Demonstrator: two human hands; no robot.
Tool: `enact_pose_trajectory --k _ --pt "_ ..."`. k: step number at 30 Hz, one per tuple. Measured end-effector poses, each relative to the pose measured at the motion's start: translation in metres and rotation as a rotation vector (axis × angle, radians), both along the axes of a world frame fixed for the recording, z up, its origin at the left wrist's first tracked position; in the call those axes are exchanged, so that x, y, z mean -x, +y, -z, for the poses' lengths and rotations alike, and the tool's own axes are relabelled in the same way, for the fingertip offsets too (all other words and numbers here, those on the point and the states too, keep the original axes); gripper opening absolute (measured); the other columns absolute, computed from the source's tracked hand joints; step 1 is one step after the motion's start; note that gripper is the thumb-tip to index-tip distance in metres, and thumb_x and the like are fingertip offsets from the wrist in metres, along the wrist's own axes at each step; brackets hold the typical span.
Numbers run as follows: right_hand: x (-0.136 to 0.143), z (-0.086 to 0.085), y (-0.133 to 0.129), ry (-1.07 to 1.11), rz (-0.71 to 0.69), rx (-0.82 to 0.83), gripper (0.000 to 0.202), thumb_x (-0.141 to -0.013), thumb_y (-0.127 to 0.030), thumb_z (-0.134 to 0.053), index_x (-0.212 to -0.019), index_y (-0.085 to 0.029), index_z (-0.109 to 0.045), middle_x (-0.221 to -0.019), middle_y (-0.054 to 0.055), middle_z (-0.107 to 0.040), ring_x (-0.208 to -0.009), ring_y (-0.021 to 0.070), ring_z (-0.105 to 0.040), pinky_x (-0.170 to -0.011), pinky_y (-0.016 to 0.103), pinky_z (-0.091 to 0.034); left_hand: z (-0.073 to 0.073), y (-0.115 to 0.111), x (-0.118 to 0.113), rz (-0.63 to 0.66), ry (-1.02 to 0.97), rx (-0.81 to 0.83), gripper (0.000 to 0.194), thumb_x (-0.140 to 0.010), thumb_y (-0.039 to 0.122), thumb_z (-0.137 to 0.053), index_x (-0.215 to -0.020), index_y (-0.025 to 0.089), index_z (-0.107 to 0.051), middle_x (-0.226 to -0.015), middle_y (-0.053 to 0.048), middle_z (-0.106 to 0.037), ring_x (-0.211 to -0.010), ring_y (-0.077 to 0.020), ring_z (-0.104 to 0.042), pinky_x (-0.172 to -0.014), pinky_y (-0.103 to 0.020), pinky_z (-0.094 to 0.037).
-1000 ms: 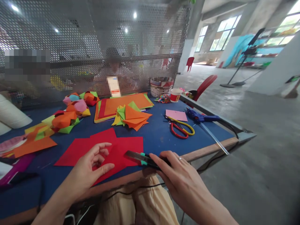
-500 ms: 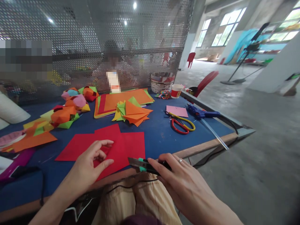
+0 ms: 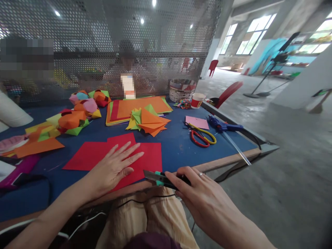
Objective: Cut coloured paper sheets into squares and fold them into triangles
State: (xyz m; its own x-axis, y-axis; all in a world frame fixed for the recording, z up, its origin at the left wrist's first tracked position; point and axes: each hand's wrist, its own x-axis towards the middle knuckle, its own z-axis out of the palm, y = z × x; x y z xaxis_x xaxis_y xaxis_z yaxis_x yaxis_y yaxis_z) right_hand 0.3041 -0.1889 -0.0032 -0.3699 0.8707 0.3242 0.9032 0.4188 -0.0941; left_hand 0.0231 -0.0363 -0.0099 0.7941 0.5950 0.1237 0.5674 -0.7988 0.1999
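Note:
Red paper sheets [image 3: 151, 155] lie overlapping at the front edge of the blue table. My left hand [image 3: 116, 166] rests palm down on them with its fingers spread. My right hand [image 3: 194, 188] is wrapped round a utility knife [image 3: 162, 179] with a black and green body. Its blade is out and points left, with the tip by the near right part of the red paper. Whether the blade touches the paper, I cannot tell.
Scissors [image 3: 201, 138] lie on pink paper [image 3: 198, 122] near a blue glue gun [image 3: 223, 124]. Folded paper shapes [image 3: 72, 121] stand at left. Cut coloured paper pieces [image 3: 150, 121] lie before stacked sheets [image 3: 140, 107]. Behind are a paper cup [image 3: 197, 101] and a basket [image 3: 181, 91].
My left hand has gone from half curled to flat, with its fingers stretched out over the red paper. The utility knife stays in my right hand, almost unmoved. The view has shifted slightly.

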Motion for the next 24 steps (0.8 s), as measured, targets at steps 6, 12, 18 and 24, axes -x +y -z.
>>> enact_pose_trajectory --k 6,12,18,24 --pt "0.000 -0.006 0.001 -0.055 -0.071 0.053 0.064 -0.081 0.001 -0.045 -0.143 -0.014 -0.058 -0.115 0.015 -0.068 -0.095 0.0290 -0.072 -0.074 0.044 -0.066 0.002 -0.001 -0.001 -0.009 0.076 0.071 0.051 -0.107 0.057 -0.031 -0.156 0.043 -0.033 -0.166 -0.001 -0.035 -0.156 -0.0300 -0.031 -0.125 -0.065 -0.021" --pt "-0.001 -0.012 0.003 -0.080 -0.122 0.089 0.054 -0.091 -0.007 -0.049 -0.143 -0.016 -0.056 -0.117 0.013 -0.069 -0.091 0.0252 -0.073 -0.070 0.039 -0.066 0.002 -0.002 -0.001 -0.028 0.076 0.094 0.052 -0.107 0.059 -0.027 -0.156 0.044 -0.033 -0.167 0.000 -0.033 -0.157 -0.0301 -0.027 -0.125 -0.065 -0.020" --pt "-0.001 -0.012 0.004 -0.064 -0.110 0.091 0.047 -0.093 -0.010 -0.056 -0.139 -0.018 -0.058 -0.112 0.011 -0.070 -0.086 0.0238 -0.073 -0.065 0.037 -0.066 0.002 -0.003 -0.001 -0.043 0.052 0.111 0.053 -0.107 0.058 -0.025 -0.156 0.042 -0.034 -0.165 0.000 -0.039 -0.156 -0.0295 -0.031 -0.124 -0.065 -0.021" --pt "-0.007 -0.008 0.002 -0.029 -0.062 0.060 0.047 -0.097 -0.010 -0.049 -0.143 -0.018 -0.057 -0.114 0.011 -0.070 -0.087 0.0248 -0.074 -0.068 0.041 -0.067 0.000 -0.001 -0.002 -0.086 0.026 0.129 0.061 -0.104 0.066 -0.024 -0.157 0.037 -0.037 -0.164 -0.002 -0.041 -0.155 -0.0277 -0.033 -0.125 -0.064 -0.022"
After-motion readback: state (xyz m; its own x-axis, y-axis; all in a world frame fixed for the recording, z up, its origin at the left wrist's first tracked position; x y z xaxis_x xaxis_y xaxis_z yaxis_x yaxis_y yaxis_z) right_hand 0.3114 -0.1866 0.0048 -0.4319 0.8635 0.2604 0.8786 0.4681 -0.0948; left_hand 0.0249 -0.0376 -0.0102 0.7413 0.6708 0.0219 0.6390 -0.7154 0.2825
